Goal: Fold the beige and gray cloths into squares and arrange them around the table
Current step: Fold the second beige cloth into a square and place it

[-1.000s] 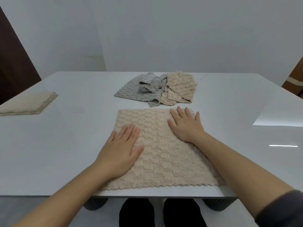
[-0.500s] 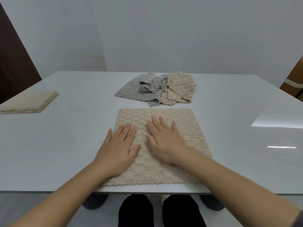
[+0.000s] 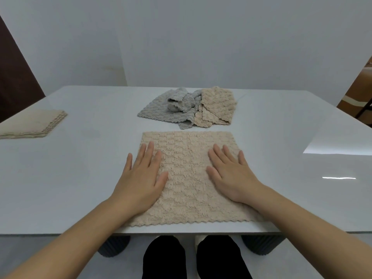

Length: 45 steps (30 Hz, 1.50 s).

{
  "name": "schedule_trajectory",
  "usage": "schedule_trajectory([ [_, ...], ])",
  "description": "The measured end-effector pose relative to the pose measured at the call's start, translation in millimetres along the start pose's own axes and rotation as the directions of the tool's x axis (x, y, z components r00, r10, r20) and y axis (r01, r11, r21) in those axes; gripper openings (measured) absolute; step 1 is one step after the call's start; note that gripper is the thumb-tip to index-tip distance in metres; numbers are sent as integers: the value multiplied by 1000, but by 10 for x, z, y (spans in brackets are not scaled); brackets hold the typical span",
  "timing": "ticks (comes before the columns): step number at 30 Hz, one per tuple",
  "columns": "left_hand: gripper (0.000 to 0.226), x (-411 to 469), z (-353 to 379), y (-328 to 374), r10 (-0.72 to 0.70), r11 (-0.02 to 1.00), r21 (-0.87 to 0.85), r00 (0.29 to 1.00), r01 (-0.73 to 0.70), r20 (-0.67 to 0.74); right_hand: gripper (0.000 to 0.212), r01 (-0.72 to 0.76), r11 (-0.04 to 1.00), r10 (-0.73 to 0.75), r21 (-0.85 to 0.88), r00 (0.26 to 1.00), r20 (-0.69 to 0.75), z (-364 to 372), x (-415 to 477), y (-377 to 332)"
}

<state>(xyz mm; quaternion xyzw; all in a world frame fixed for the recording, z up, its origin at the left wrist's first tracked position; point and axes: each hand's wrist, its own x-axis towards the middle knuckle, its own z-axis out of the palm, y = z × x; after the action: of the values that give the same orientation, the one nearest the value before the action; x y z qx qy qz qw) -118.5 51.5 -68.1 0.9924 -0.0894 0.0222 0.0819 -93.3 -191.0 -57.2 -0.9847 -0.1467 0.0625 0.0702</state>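
A beige cloth (image 3: 188, 174) lies spread flat near the front edge of the white table (image 3: 60, 178). My left hand (image 3: 141, 178) rests palm down on the cloth's left side, with its outer fingers over the edge on the table. My right hand (image 3: 229, 174) presses flat on the right side. Both hands have fingers spread and hold nothing. Beyond the cloth lies a crumpled heap: a gray cloth (image 3: 169, 109) on the left and another beige cloth (image 3: 218, 106) on the right, overlapping. A folded beige cloth (image 3: 33, 123) sits at the table's left edge.
A pale wall stands behind the table. A dark door panel (image 3: 16, 83) is at the far left and brown boxes (image 3: 360, 91) at the far right. My dark-clothed legs (image 3: 193, 258) and the table's dark ribbed legs (image 3: 114, 246) show below the front edge.
My right hand slid from the cloth's far right to its middle, then back out to the right side. My left hand moved outward to the left edge. The cloth lies smoother.
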Motion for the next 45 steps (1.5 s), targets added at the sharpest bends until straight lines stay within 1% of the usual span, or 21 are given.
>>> schedule_trajectory([
  [3,84,-48,-80,174,44,999,2,997,-44,-57,59,28,1000,-28,11,999,-44,-55,-93,-144],
  [7,84,-113,-27,469,97,995,-26,994,-99,-51,61,48,999,-48,-12,997,-57,1,-190,-369],
  [9,79,-120,67,528,107,994,-15,994,-107,-25,61,48,998,-49,-31,998,-45,69,-200,-410],
  [11,75,-132,137,516,101,995,-14,995,-100,19,61,45,998,-46,-43,999,-17,133,-223,-391],
  [14,86,-169,154,423,100,995,1,993,-100,62,62,39,999,-39,-26,999,-5,167,-279,-284],
  [16,90,-219,120,352,101,995,7,993,-102,67,63,33,999,-33,-19,999,-7,158,-321,-187],
  [19,86,-296,90,240,76,997,13,993,-78,88,66,32,999,-32,-20,999,-4,131,-389,-44],
  [21,86,-328,84,161,94,996,-4,993,-94,74,68,46,999,-46,-2,998,-33,120,-439,42],
  [23,85,-367,58,103,164,981,-103,986,-166,-28,64,81,995,-73,63,990,-122,126,-489,121],
  [24,77,-393,43,86,217,960,-155,970,-232,-110,58,135,986,-114,93,971,-211,131,-519,149],
  [25,63,-420,30,74,280,932,-181,942,-313,-187,51,208,973,-171,96,939,-299,127,-552,165],
  [27,40,-484,12,86,402,880,-161,881,-447,-249,40,347,934,-281,89,864,-419,125,-625,156],
  [28,37,-511,7,102,450,859,-145,858,-492,-248,37,394,913,-316,108,849,-423,124,-675,123],
  [30,41,-555,-4,128,505,835,-115,832,-539,-231,39,457,882,-381,118,836,-394,130,-770,34],
  [32,46,-581,-16,140,542,818,-88,813,-568,-213,45,485,871,-435,75,833,-341,161,-829,-38],
  [34,40,-623,-34,151,567,802,-84,798,-591,-204,45,502,864,-474,22,828,-301,208,-863,-68],
  [36,29,-679,-46,152,577,789,-109,791,-604,-203,39,508,861,-480,21,825,-297,229,-888,-51],
  [39,19,-746,-68,92,547,796,-165,809,-583,-216,34,512,854,-468,95,835,-291,204,-938,-3],
  [41,15,-778,-94,18,505,825,-150,830,-545,-236,34,503,855,-450,129,841,-301,177,-983,43],
  [43,19,-798,-114,-74,450,860,-141,859,-490,-242,31,487,867,-432,108,841,-325,161,-1025,107],
  [45,18,-823,-141,-135,349,887,-221,903,-405,-253,26,456,885,-399,91,846,-352,150,-1036,188],
])
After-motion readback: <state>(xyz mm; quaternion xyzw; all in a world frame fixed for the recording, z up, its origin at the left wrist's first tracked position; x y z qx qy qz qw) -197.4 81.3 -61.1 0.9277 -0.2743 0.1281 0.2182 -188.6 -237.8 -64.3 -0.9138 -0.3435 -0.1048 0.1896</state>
